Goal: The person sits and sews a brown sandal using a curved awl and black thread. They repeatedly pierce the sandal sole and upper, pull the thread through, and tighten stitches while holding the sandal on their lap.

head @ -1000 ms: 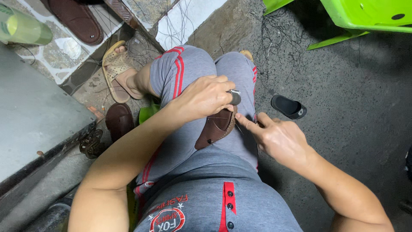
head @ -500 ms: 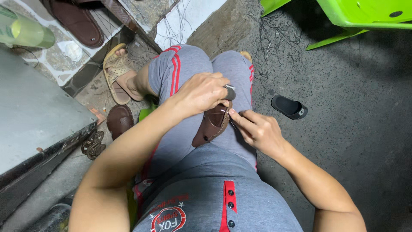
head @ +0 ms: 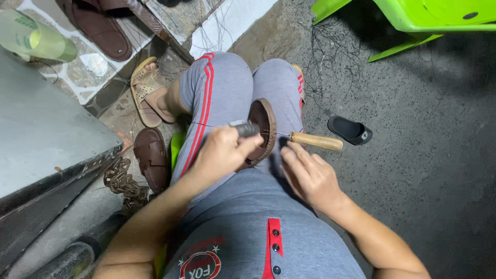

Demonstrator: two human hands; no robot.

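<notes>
A brown leather sandal (head: 261, 129) lies on the person's lap, just ahead of both hands. The left hand (head: 219, 152) is closed around a small dark spool (head: 247, 128) against the sandal's near edge. The right hand (head: 310, 175) is open, fingertips just behind a wooden-handled awl (head: 315, 140) lying beside the sandal. Left of the left hand, a second brown sandal (head: 151, 157) lies on the floor.
</notes>
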